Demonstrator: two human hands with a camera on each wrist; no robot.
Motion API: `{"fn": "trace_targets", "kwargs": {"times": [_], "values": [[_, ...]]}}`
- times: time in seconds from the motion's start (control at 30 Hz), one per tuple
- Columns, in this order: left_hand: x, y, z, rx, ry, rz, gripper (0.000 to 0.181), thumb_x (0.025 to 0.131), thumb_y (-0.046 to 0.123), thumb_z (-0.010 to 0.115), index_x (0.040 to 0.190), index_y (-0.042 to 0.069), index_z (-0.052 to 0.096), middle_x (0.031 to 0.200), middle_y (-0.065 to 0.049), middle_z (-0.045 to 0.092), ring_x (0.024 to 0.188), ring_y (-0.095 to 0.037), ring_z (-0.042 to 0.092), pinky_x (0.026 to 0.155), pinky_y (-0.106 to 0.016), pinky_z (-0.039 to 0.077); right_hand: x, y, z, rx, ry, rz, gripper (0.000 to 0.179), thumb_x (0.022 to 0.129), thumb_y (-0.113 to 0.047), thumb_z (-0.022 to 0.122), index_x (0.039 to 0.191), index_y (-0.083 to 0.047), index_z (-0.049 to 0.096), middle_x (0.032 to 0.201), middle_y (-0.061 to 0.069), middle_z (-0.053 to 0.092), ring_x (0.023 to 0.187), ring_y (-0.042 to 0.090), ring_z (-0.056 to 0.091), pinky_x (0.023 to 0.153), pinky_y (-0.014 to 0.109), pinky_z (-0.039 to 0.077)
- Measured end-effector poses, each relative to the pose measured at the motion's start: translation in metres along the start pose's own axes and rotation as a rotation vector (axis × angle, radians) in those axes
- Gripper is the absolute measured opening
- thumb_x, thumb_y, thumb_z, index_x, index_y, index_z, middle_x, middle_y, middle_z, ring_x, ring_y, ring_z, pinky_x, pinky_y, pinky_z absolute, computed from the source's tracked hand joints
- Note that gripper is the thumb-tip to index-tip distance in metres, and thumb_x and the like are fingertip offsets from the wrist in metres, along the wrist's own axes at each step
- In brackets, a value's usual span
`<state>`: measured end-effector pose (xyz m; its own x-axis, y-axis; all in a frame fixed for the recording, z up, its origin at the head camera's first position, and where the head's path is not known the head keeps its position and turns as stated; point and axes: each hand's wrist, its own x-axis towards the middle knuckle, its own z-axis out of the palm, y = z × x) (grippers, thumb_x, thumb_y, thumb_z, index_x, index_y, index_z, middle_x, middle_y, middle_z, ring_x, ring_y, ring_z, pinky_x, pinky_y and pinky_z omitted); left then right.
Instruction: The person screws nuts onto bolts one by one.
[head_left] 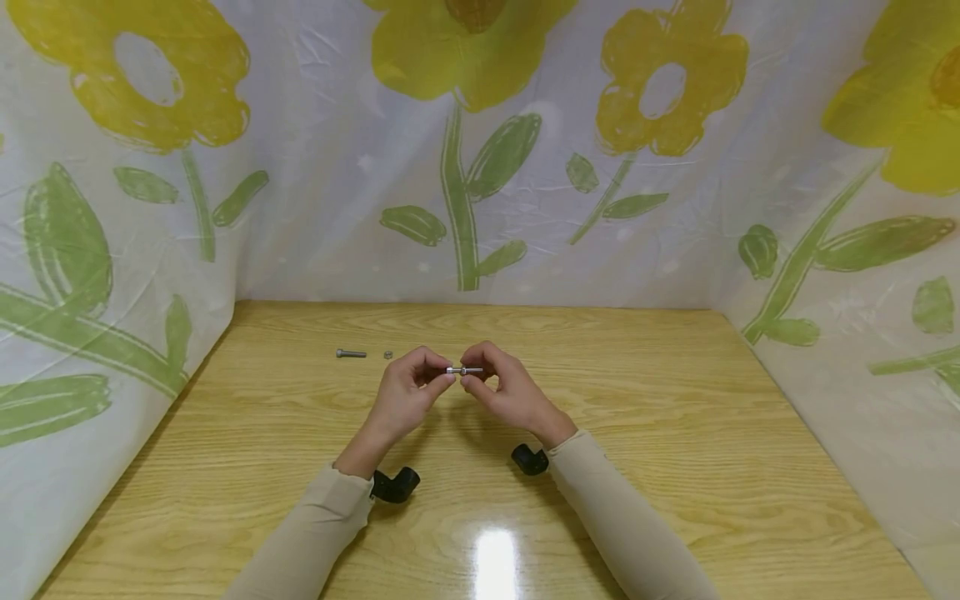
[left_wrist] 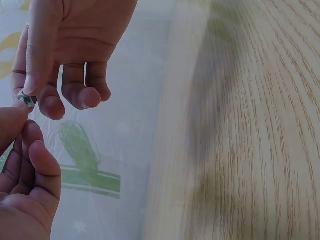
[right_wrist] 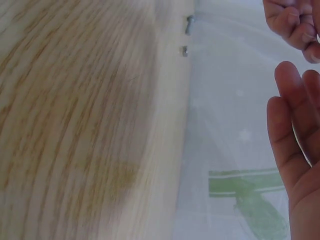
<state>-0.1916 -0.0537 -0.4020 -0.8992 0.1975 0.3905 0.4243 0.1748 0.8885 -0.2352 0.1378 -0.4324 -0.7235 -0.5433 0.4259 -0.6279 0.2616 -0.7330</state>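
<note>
Between the two hands a small silver bolt (head_left: 475, 370) lies roughly level over the table. Thumb and fingertips of the left hand (head_left: 401, 400) pinch it at its head, on the left. A nut (head_left: 464, 372) sits around the shank, pinched by the right hand (head_left: 517, 397), and the threaded end points right past it. In the left wrist view the nut (left_wrist: 26, 100) shows at the right thumb's tip, while the bolt is mostly hidden. The right hand's other fingers (right_wrist: 282, 135) extend loosely in the right wrist view; its pinch is out of frame there.
A second bolt (head_left: 351, 353) lies on the wooden table (head_left: 645, 400) left of the hands, with a loose nut (head_left: 387, 355) beside it. A flower-printed cloth (head_left: 330, 167) encloses the back and both sides. Black wrist mounts (head_left: 396, 485) project from the sleeves.
</note>
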Motion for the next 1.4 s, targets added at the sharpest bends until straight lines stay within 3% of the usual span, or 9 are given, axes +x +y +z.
{"fn": "trace_targets", "kwargs": {"times": [0.17,0.33,0.47,0.67,0.87,1.07,1.17,1.4], "values": [[0.000,0.001,0.000,-0.001,0.000,0.001,0.008,0.089,-0.004,0.064,0.097,-0.006,0.062,0.090,-0.020,0.064,0.078,-0.034,0.060,0.066,-0.028,0.048,0.000,0.001,0.001,-0.011,-0.011,-0.004,0.012,0.101,-0.019,0.051,0.107,-0.011,0.058,0.096,0.002,0.061,0.082,0.021,0.063,0.072,0.036,0.051],[0.000,0.002,0.001,-0.004,-0.005,0.002,0.008,0.089,-0.003,0.064,0.096,-0.006,0.062,0.089,-0.019,0.064,0.078,-0.035,0.060,0.066,-0.034,0.049,-0.001,0.001,0.000,-0.020,-0.013,0.040,0.019,0.102,-0.027,0.046,0.098,-0.015,0.061,0.095,-0.003,0.060,0.084,0.025,0.062,0.072,0.041,0.051],[0.000,0.002,0.001,-0.003,-0.001,0.005,0.008,0.089,-0.004,0.064,0.096,-0.007,0.062,0.089,-0.019,0.064,0.079,-0.035,0.060,0.066,-0.033,0.049,-0.001,0.000,-0.001,-0.021,-0.010,0.053,0.020,0.102,-0.028,0.047,0.105,-0.013,0.061,0.098,-0.003,0.061,0.085,0.022,0.061,0.075,0.042,0.050],[0.001,0.002,0.000,0.003,0.014,0.004,0.009,0.088,-0.005,0.064,0.097,-0.007,0.063,0.090,-0.021,0.064,0.078,-0.033,0.061,0.067,-0.029,0.049,0.000,0.000,-0.001,-0.031,0.006,0.027,0.027,0.096,-0.021,0.060,0.120,-0.010,0.054,0.106,-0.002,0.062,0.091,0.011,0.061,0.080,0.035,0.051],[0.000,0.000,-0.001,0.003,0.017,-0.010,0.009,0.088,-0.005,0.064,0.097,-0.007,0.063,0.090,-0.019,0.064,0.079,-0.031,0.061,0.067,-0.028,0.048,0.001,0.000,-0.001,-0.023,0.015,-0.032,0.015,0.098,-0.018,0.056,0.111,-0.010,0.057,0.097,-0.002,0.062,0.084,0.010,0.061,0.076,0.031,0.051],[0.000,-0.001,0.000,0.006,0.004,0.004,0.008,0.089,-0.004,0.063,0.097,-0.005,0.063,0.089,-0.019,0.064,0.077,-0.032,0.060,0.065,-0.027,0.047,0.001,0.000,-0.002,-0.043,0.008,-0.011,0.015,0.101,-0.023,0.049,0.099,-0.013,0.061,0.089,-0.005,0.059,0.078,0.016,0.060,0.071,0.038,0.050],[0.000,-0.001,0.000,0.004,0.001,0.012,0.008,0.089,-0.005,0.063,0.097,-0.006,0.063,0.088,-0.019,0.064,0.077,-0.033,0.059,0.064,-0.026,0.047,0.000,0.000,-0.002,-0.034,-0.001,0.014,0.020,0.102,-0.023,0.047,0.099,-0.012,0.063,0.093,0.001,0.060,0.080,0.022,0.061,0.072,0.040,0.050],[0.000,0.001,0.000,0.006,0.002,0.003,0.008,0.089,-0.005,0.064,0.097,-0.006,0.063,0.088,-0.020,0.063,0.077,-0.033,0.059,0.064,-0.026,0.046,0.000,-0.033,-0.007,-0.028,-0.001,0.038,0.020,0.096,-0.006,0.056,0.116,0.000,0.056,0.103,0.013,0.064,0.088,0.024,0.063,0.079,0.040,0.051]]}}
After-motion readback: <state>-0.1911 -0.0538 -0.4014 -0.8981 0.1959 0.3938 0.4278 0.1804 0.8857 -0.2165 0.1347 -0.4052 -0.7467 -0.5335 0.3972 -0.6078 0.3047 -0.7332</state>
